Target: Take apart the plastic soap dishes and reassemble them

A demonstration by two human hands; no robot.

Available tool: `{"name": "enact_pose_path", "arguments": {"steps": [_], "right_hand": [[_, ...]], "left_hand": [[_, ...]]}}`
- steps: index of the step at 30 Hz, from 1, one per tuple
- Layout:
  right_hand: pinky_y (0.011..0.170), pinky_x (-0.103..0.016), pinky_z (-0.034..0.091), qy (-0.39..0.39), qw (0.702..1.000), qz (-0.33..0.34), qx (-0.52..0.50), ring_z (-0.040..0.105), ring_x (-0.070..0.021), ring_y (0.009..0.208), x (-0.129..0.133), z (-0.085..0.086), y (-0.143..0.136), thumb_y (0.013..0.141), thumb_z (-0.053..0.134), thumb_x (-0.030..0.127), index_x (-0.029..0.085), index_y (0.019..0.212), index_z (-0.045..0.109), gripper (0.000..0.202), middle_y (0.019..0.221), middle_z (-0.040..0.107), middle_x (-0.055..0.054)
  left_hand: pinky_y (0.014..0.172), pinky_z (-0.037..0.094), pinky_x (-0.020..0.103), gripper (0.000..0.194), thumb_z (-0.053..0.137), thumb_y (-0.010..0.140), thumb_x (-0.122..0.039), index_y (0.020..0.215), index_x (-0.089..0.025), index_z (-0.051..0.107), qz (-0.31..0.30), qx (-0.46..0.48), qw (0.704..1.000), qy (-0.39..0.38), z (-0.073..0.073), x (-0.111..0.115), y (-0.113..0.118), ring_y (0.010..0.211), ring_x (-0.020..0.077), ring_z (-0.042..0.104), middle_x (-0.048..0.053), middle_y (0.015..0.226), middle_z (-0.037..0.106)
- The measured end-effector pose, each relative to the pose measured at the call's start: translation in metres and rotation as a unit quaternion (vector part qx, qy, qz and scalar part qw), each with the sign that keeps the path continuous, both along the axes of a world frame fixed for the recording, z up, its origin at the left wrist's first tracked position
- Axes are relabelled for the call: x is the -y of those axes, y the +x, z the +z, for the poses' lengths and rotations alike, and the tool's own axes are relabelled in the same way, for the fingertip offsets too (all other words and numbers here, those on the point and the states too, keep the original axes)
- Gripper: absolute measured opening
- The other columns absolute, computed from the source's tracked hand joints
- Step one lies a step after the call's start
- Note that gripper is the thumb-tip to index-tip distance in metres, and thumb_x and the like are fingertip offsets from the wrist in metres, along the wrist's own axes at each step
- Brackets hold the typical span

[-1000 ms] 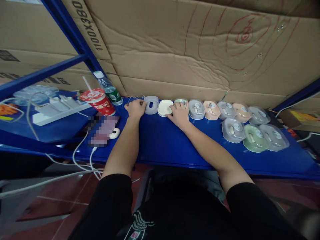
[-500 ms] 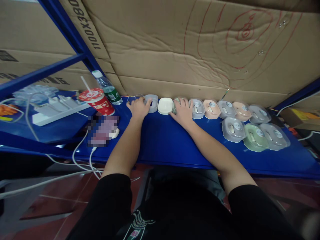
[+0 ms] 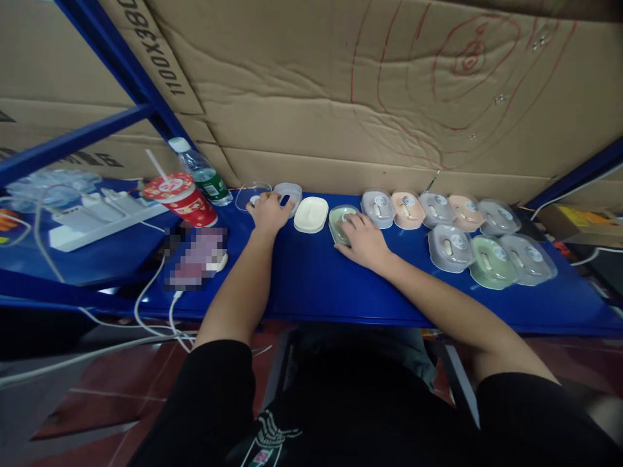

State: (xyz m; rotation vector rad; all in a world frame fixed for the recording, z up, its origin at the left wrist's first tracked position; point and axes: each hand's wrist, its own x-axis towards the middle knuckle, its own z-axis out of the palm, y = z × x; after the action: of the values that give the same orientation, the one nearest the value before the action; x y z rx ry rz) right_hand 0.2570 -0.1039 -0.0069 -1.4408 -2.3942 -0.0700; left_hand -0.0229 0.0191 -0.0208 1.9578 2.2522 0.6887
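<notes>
My left hand point(image 3: 270, 213) rests with fingers spread between a clear lid point(image 3: 246, 196) and a translucent white piece with an oval hole point(image 3: 294, 192), touching the edges of both. A cream, rounded-square dish point(image 3: 311, 215) lies between my hands. My right hand point(image 3: 364, 239) lies with its fingers spread over a green container point(image 3: 337, 222), covering its right part. To the right stands a row of lidded grey and peach containers, beginning with a grey one point(image 3: 378, 207). In front of that row are another grey container point(image 3: 450, 248) and a green one point(image 3: 494, 263).
At the left are a red cup with a straw point(image 3: 182, 200), a water bottle point(image 3: 207, 175), a blurred-out flat object point(image 3: 197, 256) and a white power strip point(image 3: 107, 217) with cables. Cardboard point(image 3: 292, 97) stands behind the blue table point(image 3: 316, 285).
My right hand has drawn the green container towards me, away from the grey one beside it. The cream dish sits slightly nearer and tilted in angle. The camera view has shifted a little.
</notes>
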Motion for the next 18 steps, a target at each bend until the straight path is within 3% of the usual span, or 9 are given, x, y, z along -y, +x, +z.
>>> {"name": "enact_pose_path", "arguments": {"steps": [4,7,10,12,15,18], "right_hand": [[0.126,-0.063,0.045,-0.008,0.994,0.065,-0.091,0.047,-0.0413,0.156,0.017,-0.011,0.032,0.094,0.077,0.04,0.023,0.142,0.068,0.051,0.159,0.062,-0.013],[0.126,-0.063,0.045,-0.034,0.975,0.101,-0.196,0.055,-0.037,0.151,0.01,-0.014,0.046,0.091,0.079,0.038,0.026,0.138,0.069,0.049,0.155,0.065,-0.011],[0.124,-0.062,0.048,-0.024,0.951,0.103,-0.291,0.063,-0.0338,0.144,0.001,-0.01,0.05,0.095,0.076,0.044,0.028,0.136,0.069,0.044,0.149,0.07,-0.011],[0.124,-0.062,0.048,0.016,0.936,0.085,-0.341,0.065,-0.0339,0.142,-0.001,-0.006,0.051,0.098,0.073,0.053,0.029,0.134,0.07,0.044,0.146,0.072,-0.011],[0.117,-0.064,0.055,0.064,0.899,0.044,-0.431,0.07,-0.0344,0.131,0.001,-0.003,0.053,0.102,0.062,0.067,0.03,0.131,0.07,0.048,0.138,0.075,-0.01],[0.09,-0.059,0.07,0.011,0.852,0.024,-0.522,0.078,-0.0324,0.107,0.005,-0.004,0.053,0.102,0.054,0.076,0.029,0.127,0.069,0.055,0.12,0.079,-0.009]], "left_hand": [[0.12,0.032,0.066,0.066,0.06,0.097,-0.062,0.14,-0.013,0.072,0.005,0.018,1.0,0.011,-0.006,-0.004,0.0,0.144,0.0487,0.051,0.029,0.151,0.058],[0.12,0.033,0.066,0.067,0.062,0.096,-0.065,0.139,-0.015,0.073,0.014,0.021,0.999,0.031,-0.007,-0.003,0.001,0.142,0.0493,0.052,0.028,0.151,0.058],[0.122,0.032,0.066,0.064,0.06,0.098,-0.063,0.139,-0.015,0.072,0.012,0.019,0.994,0.108,-0.002,0.001,0.007,0.144,0.0482,0.05,0.027,0.153,0.057],[0.124,0.033,0.063,0.063,0.057,0.101,-0.062,0.142,-0.016,0.069,-0.049,0.024,0.984,0.172,0.005,0.007,0.014,0.148,0.0453,0.049,0.025,0.154,0.056],[0.124,0.037,0.058,0.072,0.058,0.1,-0.069,0.148,-0.016,0.062,-0.226,0.031,0.948,0.224,0.013,0.022,0.036,0.147,0.0412,0.051,0.023,0.155,0.057],[0.117,0.048,0.052,0.078,0.06,0.097,-0.075,0.15,-0.016,0.06,-0.394,0.033,0.89,0.228,0.015,0.044,0.066,0.137,0.0361,0.062,0.021,0.148,0.065]]}}
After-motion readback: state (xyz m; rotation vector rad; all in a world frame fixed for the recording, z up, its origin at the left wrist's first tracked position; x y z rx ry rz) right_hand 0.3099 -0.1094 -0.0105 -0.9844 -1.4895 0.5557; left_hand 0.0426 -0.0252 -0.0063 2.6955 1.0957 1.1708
